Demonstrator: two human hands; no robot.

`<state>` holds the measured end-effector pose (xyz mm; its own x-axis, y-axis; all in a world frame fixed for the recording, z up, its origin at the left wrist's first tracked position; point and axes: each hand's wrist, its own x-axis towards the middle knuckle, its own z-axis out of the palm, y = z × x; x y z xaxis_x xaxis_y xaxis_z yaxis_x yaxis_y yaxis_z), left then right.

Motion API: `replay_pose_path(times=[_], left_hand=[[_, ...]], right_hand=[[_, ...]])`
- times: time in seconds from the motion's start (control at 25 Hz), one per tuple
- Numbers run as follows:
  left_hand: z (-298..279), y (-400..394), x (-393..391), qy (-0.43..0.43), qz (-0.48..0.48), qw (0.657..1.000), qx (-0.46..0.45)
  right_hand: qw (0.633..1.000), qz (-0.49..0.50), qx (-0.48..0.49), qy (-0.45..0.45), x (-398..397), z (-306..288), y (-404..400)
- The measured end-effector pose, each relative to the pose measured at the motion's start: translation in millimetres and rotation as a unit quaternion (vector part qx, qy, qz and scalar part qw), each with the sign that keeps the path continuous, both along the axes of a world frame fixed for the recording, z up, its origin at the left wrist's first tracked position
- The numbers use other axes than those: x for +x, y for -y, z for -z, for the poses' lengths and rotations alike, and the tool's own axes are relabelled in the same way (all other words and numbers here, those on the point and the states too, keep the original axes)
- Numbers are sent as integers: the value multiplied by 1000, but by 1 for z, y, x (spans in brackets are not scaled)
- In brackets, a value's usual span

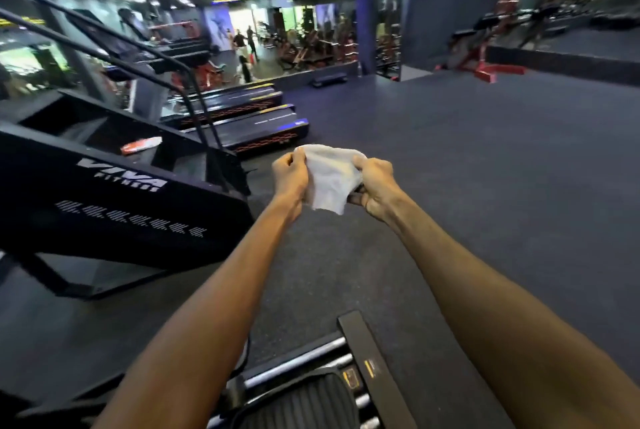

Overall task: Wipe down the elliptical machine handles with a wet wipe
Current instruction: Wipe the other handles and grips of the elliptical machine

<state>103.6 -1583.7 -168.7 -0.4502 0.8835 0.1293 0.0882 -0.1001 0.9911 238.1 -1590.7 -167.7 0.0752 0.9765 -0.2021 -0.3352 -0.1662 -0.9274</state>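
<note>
A white wet wipe [330,177] is stretched between both hands at arm's length, over the dark gym floor. My left hand [290,176] pinches its left edge and my right hand [375,184] grips its right edge. At the bottom of the frame lies the rear of the elliptical machine: a ribbed black pedal [304,401] on silver rails [294,364] with a black end bar [370,363]. No handles of the machine are in view.
A black stair-climber marked VIVA FITNESS [121,193] stands at the left, with a red-and-white packet [140,145] on its step. Treadmills [242,117] line up behind it. Dark rubber floor [485,169] spreads to the right. People and red machines show far back.
</note>
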Motion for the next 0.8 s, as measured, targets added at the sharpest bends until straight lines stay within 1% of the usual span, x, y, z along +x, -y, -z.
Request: replay_pose_path(times=[0.08, 0.2, 0.4, 0.52, 0.64, 0.8], left_hand=[[8, -13, 29, -15, 10, 1000, 1], [18, -43, 78, 3, 11, 1000, 10], [22, -78, 168, 27, -11, 999, 36], [29, -108, 213, 27, -19, 998, 45], [21, -133, 248, -13, -35, 997, 63], [4, -165, 261, -103, -12, 992, 75]], right_hand=[[999, 43, 6, -17, 30, 7, -8], [997, 75, 19, -25, 80, 9, -27], [997, 63, 22, -50, 159, 19, -70], [998, 64, 24, -14, 202, 25, -105], [998, 50, 16, 42, 241, 20, -140], [995, 13, 55, 85, 270, 6, -183]])
